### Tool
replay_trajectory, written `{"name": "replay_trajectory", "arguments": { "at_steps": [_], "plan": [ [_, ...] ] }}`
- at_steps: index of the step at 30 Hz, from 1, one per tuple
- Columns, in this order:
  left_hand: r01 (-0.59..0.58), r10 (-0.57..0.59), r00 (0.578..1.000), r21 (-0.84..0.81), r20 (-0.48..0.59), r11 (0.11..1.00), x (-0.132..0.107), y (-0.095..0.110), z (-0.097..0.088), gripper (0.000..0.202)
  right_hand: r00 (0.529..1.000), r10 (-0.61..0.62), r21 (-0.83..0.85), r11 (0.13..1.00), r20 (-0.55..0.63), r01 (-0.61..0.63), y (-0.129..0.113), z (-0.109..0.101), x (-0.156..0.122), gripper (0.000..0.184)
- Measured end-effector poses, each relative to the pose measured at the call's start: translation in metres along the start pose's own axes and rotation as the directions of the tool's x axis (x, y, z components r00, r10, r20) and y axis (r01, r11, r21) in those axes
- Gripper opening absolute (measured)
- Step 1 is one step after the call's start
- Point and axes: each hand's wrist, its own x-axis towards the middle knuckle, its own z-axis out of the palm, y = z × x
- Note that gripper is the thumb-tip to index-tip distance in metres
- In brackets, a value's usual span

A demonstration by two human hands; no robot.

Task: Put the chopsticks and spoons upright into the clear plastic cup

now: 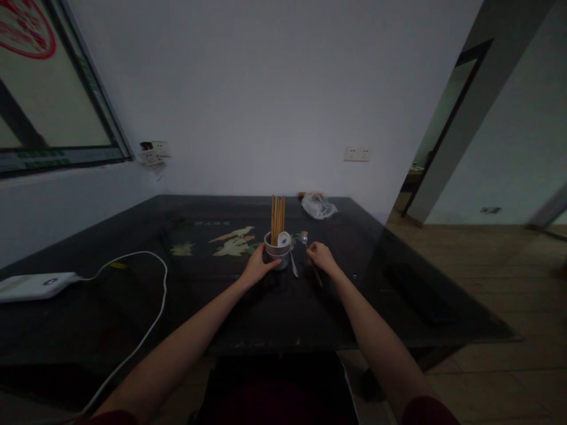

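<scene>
My left hand (258, 265) is wrapped round the near left side of a cup (277, 250) that stands upright on the dark table. Several wooden chopsticks (277, 219) rise out of the cup, and beside them a white, round-ended spoon (284, 239) leans at the rim. My right hand (321, 257), to the right of the cup, pinches the handle of a metal spoon (317, 275). The bowl end of that spoon points away from me. Between the cup and my right hand another spoon (294, 265) lies on the table.
A clear plastic bag (318, 206) lies at the table's back edge by the wall. On the left a white power bank (38, 287) trails a white cable (165, 283). A dark flat object (419, 295) rests at the right of the glossy table (239, 327).
</scene>
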Motion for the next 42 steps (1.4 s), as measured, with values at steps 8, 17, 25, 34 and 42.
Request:
{"name": "replay_trajectory", "arguments": {
  "at_steps": [8,17,25,34,42],
  "plan": [
    [0.025,-0.024,1.0,-0.068,0.016,0.997,0.0,-0.001,0.001,0.064,0.993,-0.108,0.586,0.802,-0.042,0.112,-0.005,-0.009,0.004,0.022],
    [0.04,-0.038,0.999,-0.074,0.021,0.996,0.0,-0.006,0.001,0.066,0.983,-0.105,0.761,0.623,-0.15,0.183,-0.026,-0.036,-0.011,0.038],
    [0.018,-0.018,1.0,-0.065,0.004,0.998,0.001,-0.008,0.002,0.065,0.957,-0.107,0.823,0.489,-0.271,0.288,-0.046,-0.047,-0.024,0.039],
    [0.037,-0.037,0.999,-0.082,0.009,0.996,0.0,-0.004,0.001,0.067,0.867,-0.199,0.778,0.384,-0.456,0.497,-0.105,-0.076,-0.03,0.025],
    [-0.003,0.004,1.0,-0.09,0.005,0.996,0.002,-0.009,0.003,0.065,0.85,-0.362,0.682,0.511,-0.383,0.524,-0.146,-0.048,-0.009,0.022]
  ]
}}
